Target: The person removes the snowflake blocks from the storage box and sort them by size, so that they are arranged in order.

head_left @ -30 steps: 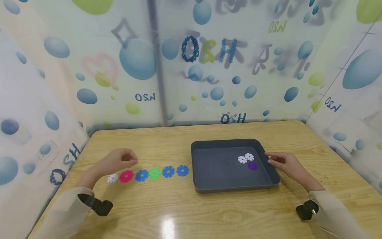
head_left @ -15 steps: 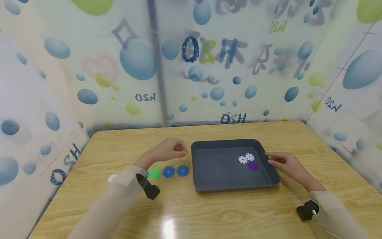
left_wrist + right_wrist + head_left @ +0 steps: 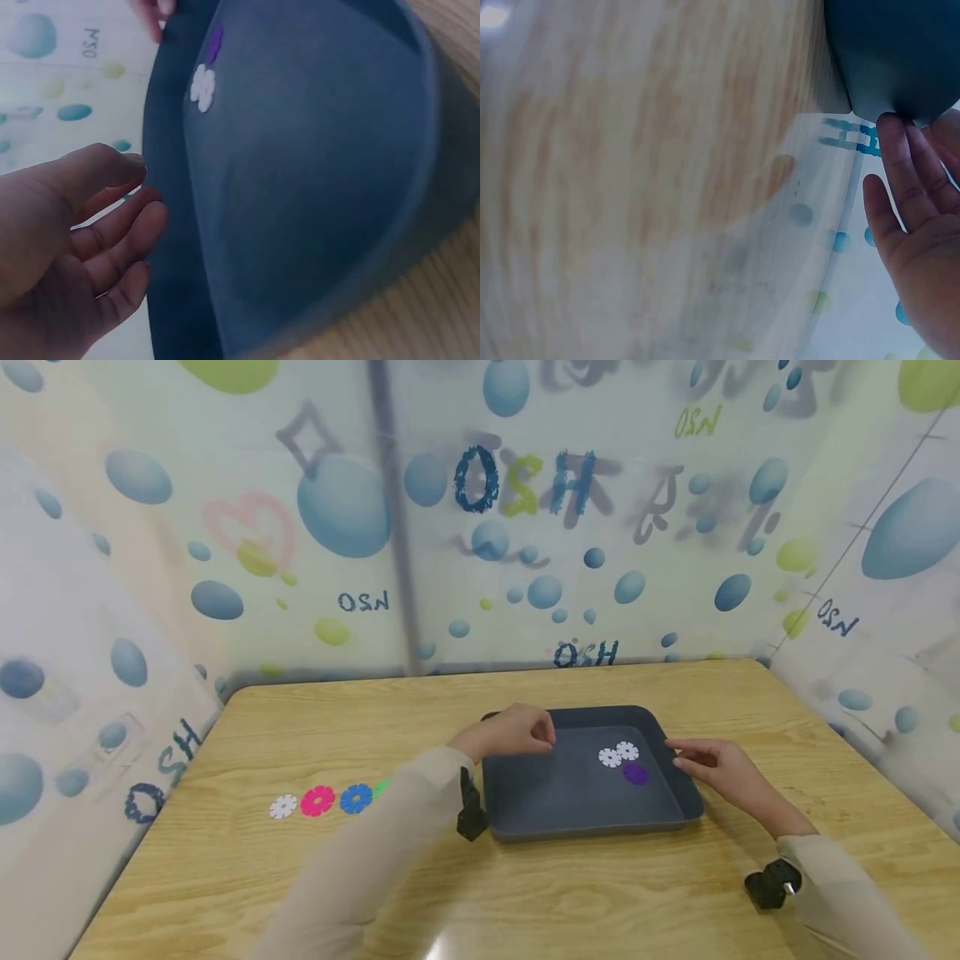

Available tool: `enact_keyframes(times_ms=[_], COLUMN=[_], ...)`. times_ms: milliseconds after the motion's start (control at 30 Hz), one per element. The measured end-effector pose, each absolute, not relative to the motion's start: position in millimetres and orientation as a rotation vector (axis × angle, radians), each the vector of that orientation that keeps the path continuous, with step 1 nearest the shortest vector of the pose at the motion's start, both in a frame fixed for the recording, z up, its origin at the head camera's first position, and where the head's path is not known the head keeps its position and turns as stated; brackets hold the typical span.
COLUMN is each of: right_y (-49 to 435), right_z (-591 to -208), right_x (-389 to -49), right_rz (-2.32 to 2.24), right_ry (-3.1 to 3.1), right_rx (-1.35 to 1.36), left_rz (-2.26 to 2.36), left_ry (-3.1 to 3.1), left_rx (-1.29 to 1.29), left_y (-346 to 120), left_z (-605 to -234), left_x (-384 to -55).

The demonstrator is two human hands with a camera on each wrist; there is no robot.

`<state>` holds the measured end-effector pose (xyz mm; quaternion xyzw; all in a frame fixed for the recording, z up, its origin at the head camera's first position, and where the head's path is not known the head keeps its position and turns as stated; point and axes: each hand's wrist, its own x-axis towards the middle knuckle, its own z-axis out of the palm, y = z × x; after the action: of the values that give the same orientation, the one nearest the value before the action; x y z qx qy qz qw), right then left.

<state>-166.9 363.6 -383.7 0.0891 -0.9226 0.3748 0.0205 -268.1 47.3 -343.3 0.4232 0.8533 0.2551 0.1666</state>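
My left hand [image 3: 517, 731] is above the left part of a dark grey tray [image 3: 570, 825], its fingers loosely bent and nothing visible between them. In the left wrist view, the left hand [image 3: 97, 232] shows its thumb and fingertips apart, beside the tray's far wall. At the tray's right side, my right hand [image 3: 720, 768] touches the wall near the rim with fairly straight fingers. Two white flower-shaped discs [image 3: 618, 755] and a purple one [image 3: 635, 773] lie inside the tray. On the table at left are a white disc [image 3: 283, 807], a pink disc [image 3: 318, 801] and a blue disc [image 3: 356, 798].
A green disc [image 3: 382, 787] peeks out behind the left sleeve [image 3: 390, 843], which covers the spot to its right. Wooden table [image 3: 600, 893] surrounds the tray. A patterned curtain [image 3: 465, 568] hangs behind the table's back edge.
My left hand has travelled right, from above the row of discs to over the tray, and its sleeve now hides the blue discs at the row's right end. The right hand stays at the tray.
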Motion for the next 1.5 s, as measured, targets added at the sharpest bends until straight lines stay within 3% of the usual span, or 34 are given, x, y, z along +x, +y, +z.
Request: enact_keyframes(times_ms=[367, 700, 1500], right_y=[366.9, 366.6, 364.9], right_z=[-388.6, -392.6, -384.7], right_x=[-167.7, -167.3, -169.8], right_rz=[1.161, 1.17, 1.189], right_ry=[-2.855, -2.858, -2.859], right_rx=[0.296, 0.276, 0.272], left_rz=[0.702, 0.542, 0.346], left_ry=[2.49, 2.528, 2.566], left_rx=[1.06, 1.093, 0.97], left_y=[100.7, 137.8, 149.5], left_z=[-357.7, -365.3, -360.2], left_x=[-274.9, -268.7, -256.2])
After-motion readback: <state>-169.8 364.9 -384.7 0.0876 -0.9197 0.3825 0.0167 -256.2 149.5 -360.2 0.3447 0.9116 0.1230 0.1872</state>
